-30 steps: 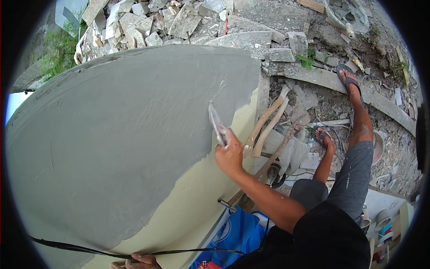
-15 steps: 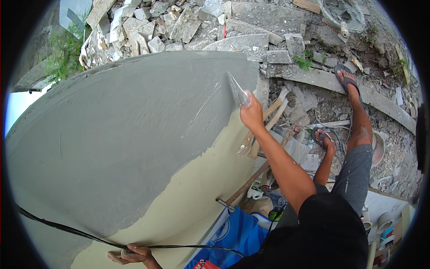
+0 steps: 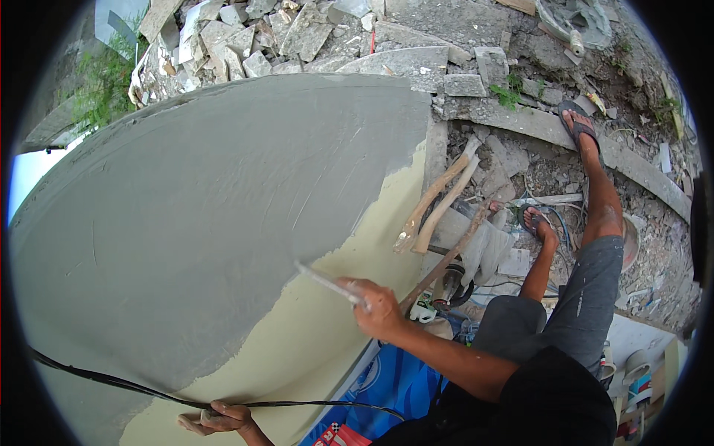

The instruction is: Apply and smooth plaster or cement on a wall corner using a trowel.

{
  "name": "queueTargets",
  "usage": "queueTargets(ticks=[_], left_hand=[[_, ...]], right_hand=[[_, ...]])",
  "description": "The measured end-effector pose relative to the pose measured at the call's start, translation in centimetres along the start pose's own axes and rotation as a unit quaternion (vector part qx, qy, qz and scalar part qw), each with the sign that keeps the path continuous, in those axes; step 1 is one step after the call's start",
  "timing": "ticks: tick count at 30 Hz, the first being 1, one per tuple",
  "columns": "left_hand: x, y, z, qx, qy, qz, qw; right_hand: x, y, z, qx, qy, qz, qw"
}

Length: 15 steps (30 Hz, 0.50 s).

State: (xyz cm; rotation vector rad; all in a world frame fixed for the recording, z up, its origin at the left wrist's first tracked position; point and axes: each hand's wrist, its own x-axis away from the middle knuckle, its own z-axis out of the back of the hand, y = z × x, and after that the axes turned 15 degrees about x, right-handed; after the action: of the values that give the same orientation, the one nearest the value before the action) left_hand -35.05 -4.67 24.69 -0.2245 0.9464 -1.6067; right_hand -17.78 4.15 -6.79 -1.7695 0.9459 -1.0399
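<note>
My right hand (image 3: 377, 311) is closed around the handle of a plastering trowel (image 3: 325, 280). The trowel's thin blade is seen nearly edge-on, its tip at the border between the grey wet plaster (image 3: 186, 215) and the pale cream wall (image 3: 297, 342). At the lower left, my left hand (image 3: 223, 418) grips a black cable (image 3: 119, 383) between thumb and fingers, close to the wall. That cable runs across the lower part of the wall toward my body. Fine trowel streaks mark the plaster.
Broken concrete rubble (image 3: 297, 37) lies beyond the wall's top edge. Wooden tool handles (image 3: 439, 201) lean beside the wall's right end. A mortar basin (image 3: 573, 26) sits at the far right. A blue printed sheet (image 3: 394, 379) lies below my right arm.
My right hand has swept the trowel down and left, from the plaster's upper right to its lower border. Fresh streaks show there. My left hand stays on the cable.
</note>
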Motion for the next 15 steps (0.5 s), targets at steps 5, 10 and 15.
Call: queueTargets(ticks=[5,10,15], left_hand=[[-0.3,-0.4,0.4,-0.001,0.001,-0.018,1.000],[-0.3,0.2,0.4,0.015,0.004,-0.028,0.999],[0.3,-0.2,-0.5,0.035,0.005,-0.010,0.999]], right_hand=[[-7.9,11.8,6.9,0.083,0.230,-0.190,0.951],[-13.1,17.3,8.3,0.122,0.301,-0.101,0.940],[-13.1,17.2,-0.4,0.147,0.247,-0.072,0.955]])
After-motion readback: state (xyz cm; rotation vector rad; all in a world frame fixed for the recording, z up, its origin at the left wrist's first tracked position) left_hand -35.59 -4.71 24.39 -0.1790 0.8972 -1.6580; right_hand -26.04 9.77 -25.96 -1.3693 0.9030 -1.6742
